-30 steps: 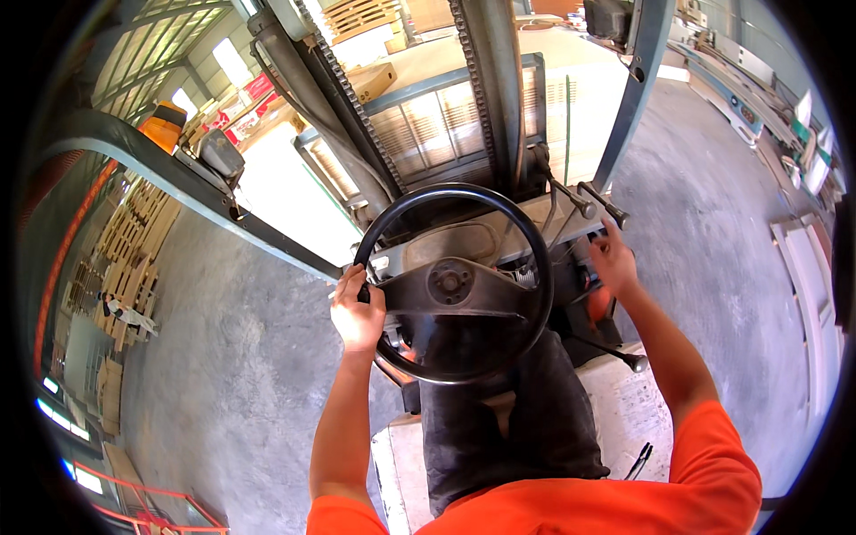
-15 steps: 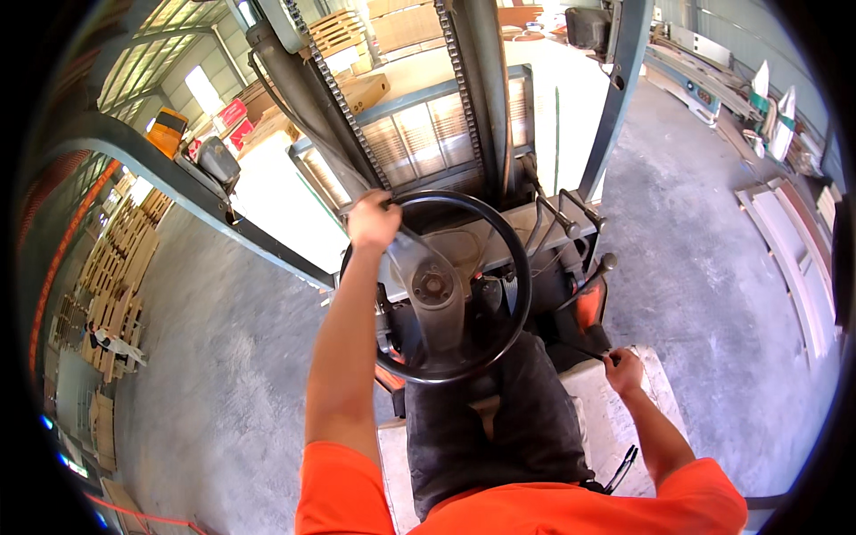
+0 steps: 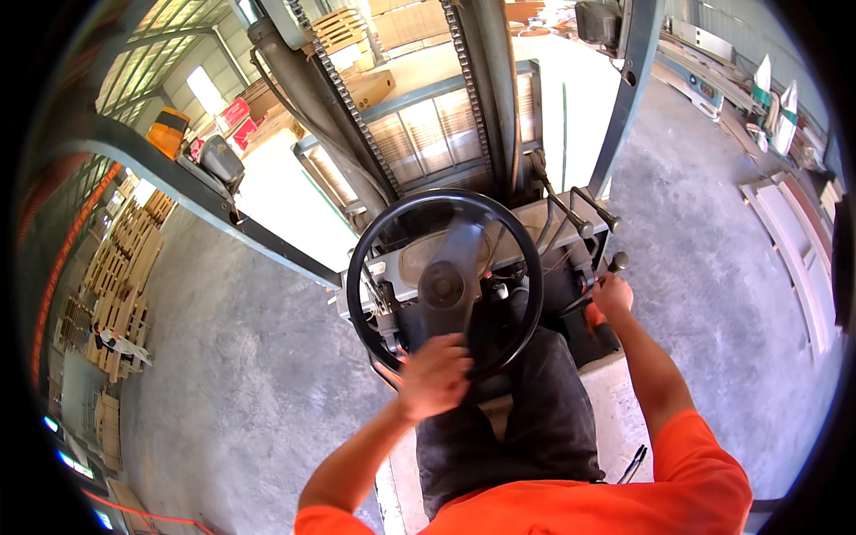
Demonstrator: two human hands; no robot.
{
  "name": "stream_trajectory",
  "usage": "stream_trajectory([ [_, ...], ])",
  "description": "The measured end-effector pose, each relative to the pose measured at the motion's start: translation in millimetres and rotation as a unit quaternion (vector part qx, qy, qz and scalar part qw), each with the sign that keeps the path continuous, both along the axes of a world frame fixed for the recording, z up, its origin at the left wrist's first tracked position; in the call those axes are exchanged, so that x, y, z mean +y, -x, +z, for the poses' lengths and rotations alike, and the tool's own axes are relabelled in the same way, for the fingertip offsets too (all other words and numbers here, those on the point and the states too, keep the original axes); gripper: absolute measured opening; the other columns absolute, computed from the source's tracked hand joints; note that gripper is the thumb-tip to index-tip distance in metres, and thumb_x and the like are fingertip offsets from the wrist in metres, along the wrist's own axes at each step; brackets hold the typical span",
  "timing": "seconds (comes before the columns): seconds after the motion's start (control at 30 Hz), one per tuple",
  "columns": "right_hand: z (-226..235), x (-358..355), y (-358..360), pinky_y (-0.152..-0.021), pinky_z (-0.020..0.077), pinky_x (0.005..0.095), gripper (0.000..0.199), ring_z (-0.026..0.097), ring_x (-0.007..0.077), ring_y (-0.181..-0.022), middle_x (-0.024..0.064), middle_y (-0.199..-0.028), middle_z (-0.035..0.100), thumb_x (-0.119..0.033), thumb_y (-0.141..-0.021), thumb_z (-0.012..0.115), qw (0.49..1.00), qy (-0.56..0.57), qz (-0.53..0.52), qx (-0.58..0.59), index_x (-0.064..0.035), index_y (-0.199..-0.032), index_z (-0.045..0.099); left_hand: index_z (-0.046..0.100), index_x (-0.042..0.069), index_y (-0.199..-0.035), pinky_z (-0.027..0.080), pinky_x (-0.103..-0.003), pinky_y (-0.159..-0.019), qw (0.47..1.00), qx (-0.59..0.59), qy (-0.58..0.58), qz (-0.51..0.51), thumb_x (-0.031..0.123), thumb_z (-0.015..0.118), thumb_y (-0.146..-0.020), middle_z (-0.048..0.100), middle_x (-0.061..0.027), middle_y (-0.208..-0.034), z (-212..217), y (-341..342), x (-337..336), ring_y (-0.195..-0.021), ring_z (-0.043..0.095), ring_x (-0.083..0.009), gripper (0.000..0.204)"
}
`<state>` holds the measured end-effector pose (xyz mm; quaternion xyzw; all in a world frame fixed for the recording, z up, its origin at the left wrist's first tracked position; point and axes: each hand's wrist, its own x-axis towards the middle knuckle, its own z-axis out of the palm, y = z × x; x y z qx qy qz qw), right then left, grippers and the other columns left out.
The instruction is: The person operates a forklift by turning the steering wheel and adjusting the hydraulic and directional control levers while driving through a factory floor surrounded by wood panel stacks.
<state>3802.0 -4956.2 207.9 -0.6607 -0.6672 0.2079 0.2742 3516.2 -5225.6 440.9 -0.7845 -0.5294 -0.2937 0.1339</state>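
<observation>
My left hand point(image 3: 437, 376) is closed at the lower rim of the black steering wheel point(image 3: 535, 308), slightly blurred. A grey spoke and round hub point(image 3: 443, 283) fill the wheel's middle. To the right, my right hand point(image 3: 613, 292) is curled just below a dark lever knob point(image 3: 619, 261), its fingers against or beside that lever's shaft. What lies inside its grip is hidden. An orange part point(image 3: 595, 316) shows under this hand. Two more black-knobbed levers point(image 3: 584, 229) rise from the dash beyond it.
Ahead stand the forklift's mast chains point(image 3: 343, 89) and a blue-grey load frame point(image 3: 419, 178), with large pale stacked boards point(image 3: 584, 116) behind. Wooden pallets point(image 3: 125, 267) line the left side. Long boards point(image 3: 789, 259) lie on the right floor, near a machine bench point(image 3: 695, 80).
My left hand has swept from the wheel's upper left to its bottom as the wheel turned. My right hand has left a small black handle beside the seat and moved forward to the knobbed lever.
</observation>
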Motion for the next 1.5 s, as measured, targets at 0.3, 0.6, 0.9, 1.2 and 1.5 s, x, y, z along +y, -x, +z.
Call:
stream_trajectory([
  [0.3,-19.9,4.7,29.5,-0.079,0.0516,0.0465,0.025,0.066,0.0359,-0.088,0.0170,-0.089,0.069,-0.031,-0.082,0.060,1.000,-0.018,-0.003,-0.016,-0.0077,-0.085,0.067,0.070,0.000,-0.098,0.048,-0.039,-0.095,0.985,-0.020,-0.064,0.161,0.006,0.060,-0.073,0.064,-0.0204,-0.116,68.2,90.9,136.4,-0.105,0.062,-0.0353,0.027],
  [0.6,-55.3,51.2,2.6,-0.080,0.0527,0.0461,0.025,0.067,0.0345,-0.089,0.0162,-0.090,0.069,-0.031,-0.082,0.058,0.996,-0.037,-0.023,-0.072,-0.0105,-0.091,0.069,0.068,0.003,-0.086,0.050,-0.039,-0.091,0.992,-0.015,0.035,-0.116,0.005,0.061,-0.070,0.065,-0.0128,-0.112,-3.1,-89.0,121.1,-0.105,0.061,-0.0324,0.018],
  [0.9,-25.9,93.2,41.5,-0.083,0.0531,0.0446,0.027,0.066,0.0348,-0.092,0.0170,-0.095,0.069,-0.030,-0.081,0.058,0.999,0.007,-0.023,-0.026,-0.0106,-0.095,0.070,0.065,-0.004,-0.094,0.048,-0.042,-0.093,0.998,0.019,-0.045,0.040,-0.001,0.058,-0.073,0.064,-0.0199,-0.110,-60.7,157.2,114.9,-0.107,0.060,-0.0392,0.023],
  [1.2,-45.6,130.3,71.7,-0.082,0.0524,0.0454,0.026,0.066,0.0347,-0.092,0.0163,-0.094,0.069,-0.031,-0.081,0.058,0.999,0.017,-0.019,-0.035,-0.0116,-0.094,0.070,0.067,-0.006,-0.100,0.050,-0.040,-0.090,0.976,-0.021,-0.089,0.196,0.002,0.057,-0.076,0.064,-0.0214,-0.113,-31.8,206.2,264.1,-0.102,0.063,-0.0373,0.027],
  [1.5,-28.8,173.3,159.8,-0.081,0.0514,0.0456,0.028,0.065,0.0351,-0.092,0.0156,-0.093,0.069,-0.034,-0.082,0.059,1.000,0.007,-0.007,-0.003,-0.0117,-0.095,0.069,0.068,-0.002,-0.096,0.052,-0.041,-0.086,0.970,-0.050,-0.118,0.207,0.002,0.059,-0.073,0.067,-0.0183,-0.106,-20.2,293.1,275.0,-0.097,0.065,-0.0359,0.024],
])
